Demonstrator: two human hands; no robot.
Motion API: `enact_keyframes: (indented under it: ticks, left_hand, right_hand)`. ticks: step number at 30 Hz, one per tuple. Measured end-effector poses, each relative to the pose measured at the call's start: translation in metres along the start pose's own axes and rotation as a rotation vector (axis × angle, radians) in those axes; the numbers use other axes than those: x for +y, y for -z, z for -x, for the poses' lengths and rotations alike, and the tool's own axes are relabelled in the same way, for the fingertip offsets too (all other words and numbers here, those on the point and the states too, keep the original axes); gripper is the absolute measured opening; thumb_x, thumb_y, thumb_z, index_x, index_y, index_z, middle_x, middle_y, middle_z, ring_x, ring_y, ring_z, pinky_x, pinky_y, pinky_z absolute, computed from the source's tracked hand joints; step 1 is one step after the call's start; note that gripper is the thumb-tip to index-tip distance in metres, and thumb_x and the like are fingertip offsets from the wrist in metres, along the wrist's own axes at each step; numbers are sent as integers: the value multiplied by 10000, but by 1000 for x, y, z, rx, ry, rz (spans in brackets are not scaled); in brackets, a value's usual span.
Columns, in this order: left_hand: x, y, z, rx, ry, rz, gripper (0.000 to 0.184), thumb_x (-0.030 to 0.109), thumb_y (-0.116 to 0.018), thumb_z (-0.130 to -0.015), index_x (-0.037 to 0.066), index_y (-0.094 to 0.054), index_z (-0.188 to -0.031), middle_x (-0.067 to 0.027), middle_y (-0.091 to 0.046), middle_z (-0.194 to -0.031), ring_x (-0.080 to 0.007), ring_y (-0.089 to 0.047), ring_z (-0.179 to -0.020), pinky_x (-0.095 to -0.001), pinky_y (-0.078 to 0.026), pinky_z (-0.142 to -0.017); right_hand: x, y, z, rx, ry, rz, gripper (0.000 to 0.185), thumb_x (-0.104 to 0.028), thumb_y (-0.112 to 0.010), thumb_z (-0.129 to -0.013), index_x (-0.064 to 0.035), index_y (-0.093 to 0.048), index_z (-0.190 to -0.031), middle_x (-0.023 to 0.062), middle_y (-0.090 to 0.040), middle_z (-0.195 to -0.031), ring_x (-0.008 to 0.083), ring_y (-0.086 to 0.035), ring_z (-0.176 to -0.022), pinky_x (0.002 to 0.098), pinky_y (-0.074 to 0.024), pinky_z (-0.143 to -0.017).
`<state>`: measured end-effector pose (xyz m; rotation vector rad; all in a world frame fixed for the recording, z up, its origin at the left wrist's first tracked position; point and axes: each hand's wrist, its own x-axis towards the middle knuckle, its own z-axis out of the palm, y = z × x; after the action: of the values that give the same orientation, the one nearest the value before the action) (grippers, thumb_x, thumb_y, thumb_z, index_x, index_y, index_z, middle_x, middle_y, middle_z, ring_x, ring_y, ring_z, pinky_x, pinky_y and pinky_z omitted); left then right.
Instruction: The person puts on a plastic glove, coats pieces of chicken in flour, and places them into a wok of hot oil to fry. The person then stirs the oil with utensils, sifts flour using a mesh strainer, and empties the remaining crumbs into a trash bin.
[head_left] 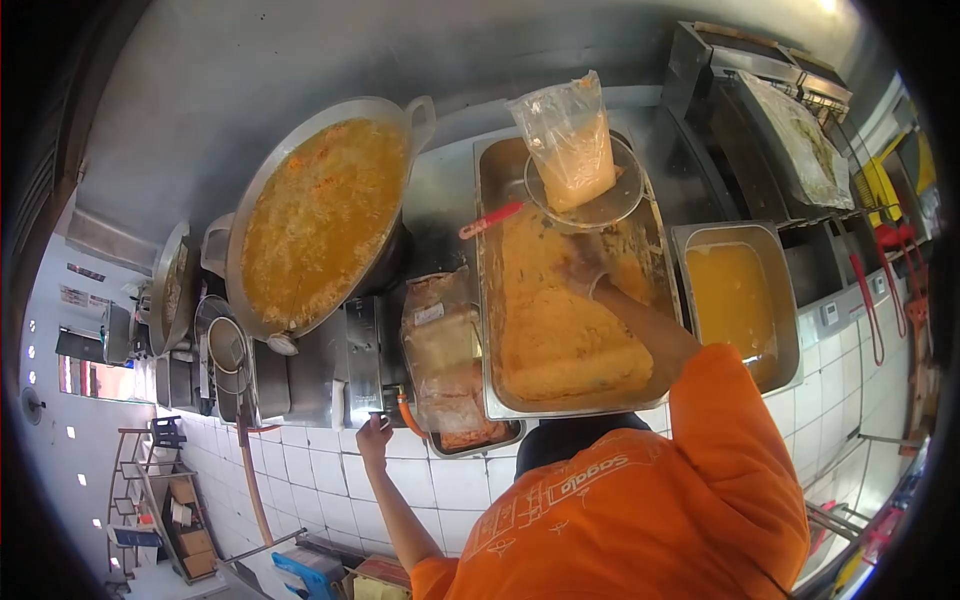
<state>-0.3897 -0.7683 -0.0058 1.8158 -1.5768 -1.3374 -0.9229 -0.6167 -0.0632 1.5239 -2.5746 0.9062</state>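
Reaching into one big tray of orange mix, the right hand is too blurred to read its grip. Left hand looks curled near one knob, hold unclear. One oil pan, one bag, shirt says "Saggala", I think.

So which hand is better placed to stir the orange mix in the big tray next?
Probably the right hand: it is down at the orange mix in the big tray, forearm over the rim. The left hand is outside it, by the stove and orange hose.
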Motion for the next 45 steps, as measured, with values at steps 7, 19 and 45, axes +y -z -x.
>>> enact_keyframes:
  ticks: [7, 19, 45]
  left_hand:
    - [-17, 1, -8, -39, 102, 551, 346, 158, -621, -843, -115, -533, -1037, -124, -593, -941, -171, -603, -802, -248, -527, -764]
    - [-13, -1, -3, 38, 52, 368, 357, 146, -645, -824, -129, -550, -1031, -116, -613, -899, -162, -605, -772, -249, -535, -748]
    - [-21, -11, -5, 100, -63, 340, 258, 147, -693, -789, -74, -618, -898, -46, -606, -759, -112, -574, -674, -219, -501, -629]
  right_hand:
    - [30, -11, -29, -375, -135, 136, 402, -318, -412, -887, -25, -477, -1154, 174, -547, -1095, 331, -520, -1016, 435, -400, -860]
    - [-30, -41, -59, -313, -30, -530, 318, -219, -388, -914, -20, -507, -1131, 133, -570, -1047, 244, -536, -1002, 365, -402, -884]
    - [2, -6, -20, -387, 294, -566, 326, -140, -391, -915, -50, -436, -1225, 92, -464, -1249, 224, -477, -1112, 338, -395, -903]
